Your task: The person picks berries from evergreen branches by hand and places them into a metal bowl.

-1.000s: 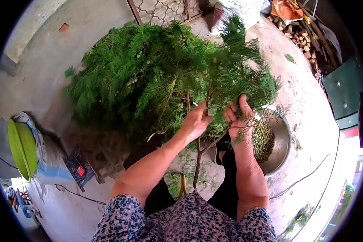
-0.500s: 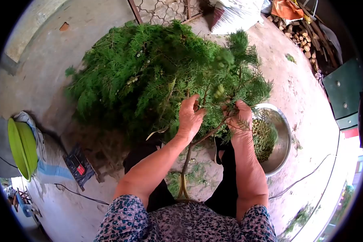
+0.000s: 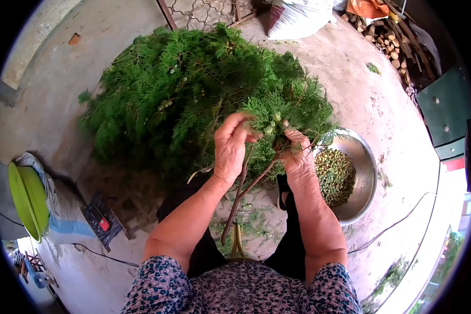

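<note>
My right hand [image 3: 298,152] is closed round a leafy evergreen branch [image 3: 262,177], whose forked brown stem points back toward my lap. A small cluster of pale green cones [image 3: 272,124] shows among its sprigs, between my two hands. At the cluster's left side is my left hand [image 3: 232,149], its fingers bent and apart, the tips slightly blurred and partly behind the leaves. Beyond both hands spreads a big heap of cut green branches [image 3: 157,89]. To the right of my right hand, a metal bowl [image 3: 368,178] holds many small green cones [image 3: 334,180].
A lime-green basin [image 3: 29,201] and a dark device with a red panel [image 3: 103,222] are at the left. At the back stand a white sack [image 3: 298,18] and stacked firewood [image 3: 392,49]. A green cabinet [image 3: 445,112] is at the right; a cable [image 3: 390,230] crosses the floor.
The held branch has turned and come lower, its leafy tip dropping and cones now showing between my hands. My left hand has shifted slightly left and up; my right hand slightly left.
</note>
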The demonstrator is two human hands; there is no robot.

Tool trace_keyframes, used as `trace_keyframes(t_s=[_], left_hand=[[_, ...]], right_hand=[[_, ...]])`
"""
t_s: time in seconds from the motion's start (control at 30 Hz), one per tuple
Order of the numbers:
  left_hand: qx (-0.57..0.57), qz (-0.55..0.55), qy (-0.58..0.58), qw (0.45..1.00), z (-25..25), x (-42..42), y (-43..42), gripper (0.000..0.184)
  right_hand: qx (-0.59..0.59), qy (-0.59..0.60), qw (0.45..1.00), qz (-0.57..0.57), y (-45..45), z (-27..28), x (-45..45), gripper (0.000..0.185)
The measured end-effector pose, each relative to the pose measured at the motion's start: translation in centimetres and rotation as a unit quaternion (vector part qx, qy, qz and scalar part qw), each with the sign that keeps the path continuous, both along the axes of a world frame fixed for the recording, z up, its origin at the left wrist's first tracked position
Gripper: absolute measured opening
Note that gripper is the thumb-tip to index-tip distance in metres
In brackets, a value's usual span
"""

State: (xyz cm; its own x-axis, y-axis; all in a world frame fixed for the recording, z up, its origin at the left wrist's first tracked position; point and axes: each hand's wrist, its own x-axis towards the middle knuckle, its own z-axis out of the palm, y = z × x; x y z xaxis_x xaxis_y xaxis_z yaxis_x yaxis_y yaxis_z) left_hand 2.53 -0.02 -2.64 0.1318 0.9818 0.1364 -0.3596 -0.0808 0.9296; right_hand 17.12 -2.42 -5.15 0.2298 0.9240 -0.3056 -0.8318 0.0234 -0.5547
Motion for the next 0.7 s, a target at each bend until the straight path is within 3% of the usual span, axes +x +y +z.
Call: trace_keyframes(t_s=[0.07,0.13,0.2,0.27,0.3,0.4,0.53,0.57,0.6,0.7], left_hand=[[0.004,0.115,-0.019,0.993,0.4,-0.4,0.1,0.014],[0.075,0.2,0.046,0.976,1.2,-0.9,0.3,0.014],[0.098,0.204,0.062,0.972,2.5,-1.2,0.2,0.009],[0.249,0.17,0.213,0.929,2.5,-1.6,0.3,0.006],[0.264,0.153,0.222,0.926,2.4,-1.4,0.4,0.007],[0.25,0.111,0.324,0.906,1.7,-0.9,0.3,0.017],[0.238,0.094,0.301,0.919,0.9,-0.7,0.7,0.021],[0.142,0.034,0.234,0.961,1.5,-0.8,0.4,0.018],[0.141,0.034,0.234,0.961,1.4,-1.0,0.6,0.018],[-0.046,-0.11,0.093,0.988,1.6,-1.7,0.8,0.01]], right_hand=[[-0.013,-0.006,0.999,-0.032,0.0,1.3,-0.6,0.01],[-0.038,-0.038,0.998,-0.019,0.1,1.5,-0.8,0.01],[0.009,-0.013,1.0,-0.011,0.2,1.7,-0.9,0.011],[-0.058,-0.068,0.996,0.022,0.4,2.7,-1.2,0.012],[-0.045,-0.04,0.998,0.016,0.6,2.1,-1.2,0.012],[-0.061,-0.032,0.997,0.033,0.7,1.3,-1.2,0.01],[-0.071,-0.042,0.996,0.017,0.7,1.7,-1.4,0.009],[-0.081,-0.038,0.996,0.013,0.7,1.7,-1.4,0.008],[-0.092,-0.033,0.995,0.008,0.8,1.7,-1.3,0.008],[-0.118,-0.014,0.993,0.02,0.9,1.6,-1.4,0.013]])
